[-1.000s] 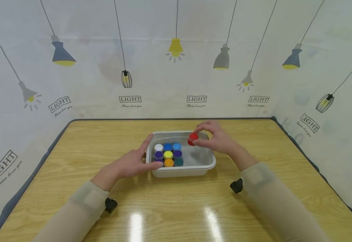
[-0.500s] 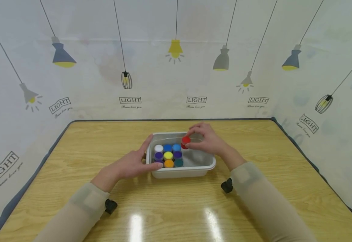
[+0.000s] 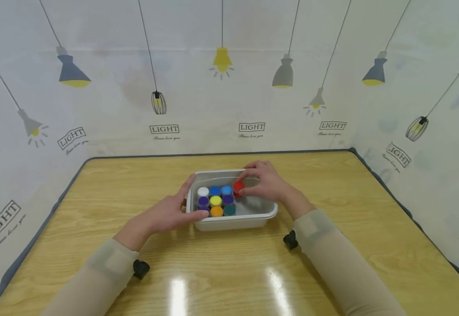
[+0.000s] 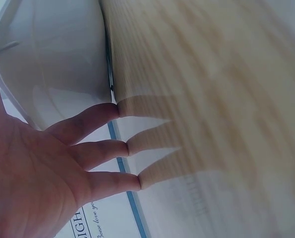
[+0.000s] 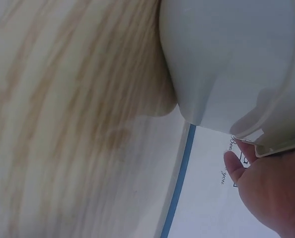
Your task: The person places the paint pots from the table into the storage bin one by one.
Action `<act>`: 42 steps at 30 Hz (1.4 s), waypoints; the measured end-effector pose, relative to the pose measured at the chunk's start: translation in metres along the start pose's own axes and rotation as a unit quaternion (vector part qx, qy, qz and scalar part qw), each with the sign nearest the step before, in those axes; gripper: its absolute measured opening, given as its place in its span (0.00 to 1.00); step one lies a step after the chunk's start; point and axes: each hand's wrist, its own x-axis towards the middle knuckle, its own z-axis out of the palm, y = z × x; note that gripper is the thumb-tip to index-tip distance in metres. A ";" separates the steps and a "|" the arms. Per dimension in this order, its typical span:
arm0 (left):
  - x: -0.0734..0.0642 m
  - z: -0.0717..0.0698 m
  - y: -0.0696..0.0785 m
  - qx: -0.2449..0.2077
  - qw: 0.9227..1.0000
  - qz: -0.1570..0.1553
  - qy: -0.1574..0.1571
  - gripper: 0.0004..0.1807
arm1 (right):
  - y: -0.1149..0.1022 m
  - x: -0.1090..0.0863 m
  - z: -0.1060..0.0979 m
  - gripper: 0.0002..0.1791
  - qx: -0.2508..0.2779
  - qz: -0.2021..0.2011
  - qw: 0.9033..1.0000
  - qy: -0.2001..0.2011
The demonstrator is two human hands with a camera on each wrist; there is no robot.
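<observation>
A white plastic tub (image 3: 235,224) holds small round jars in rows at its left end: white (image 3: 203,192), blue, light blue, purple, yellow (image 3: 215,201), orange and dark green. My right hand (image 3: 267,184) reaches over the tub's far right side and pinches a red jar (image 3: 238,187) between thumb and fingertips. That jar stands beside the light blue one (image 3: 227,190) in the far row. My left hand (image 3: 170,213) rests against the tub's left end, thumb over the near rim. In the left wrist view, three straight, spread fingers (image 4: 100,153) of it reach the tabletop.
The wooden table (image 3: 213,267) runs back to a white wall sheet (image 3: 198,87) printed with lamps, which also rises at both sides. A black wrist camera (image 3: 140,268) sits below the left cuff, another (image 3: 290,240) below the right.
My right hand has carried the red jar leftward and down into the tub, next to the light blue jar. The left hand stays at the tub's left end. The head view has shifted slightly.
</observation>
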 end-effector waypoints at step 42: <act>-0.001 0.001 0.002 0.002 1.000 0.006 0.003 0.67 | -0.017 0.002 -0.001 0.19 -0.086 0.059 0.994 -0.030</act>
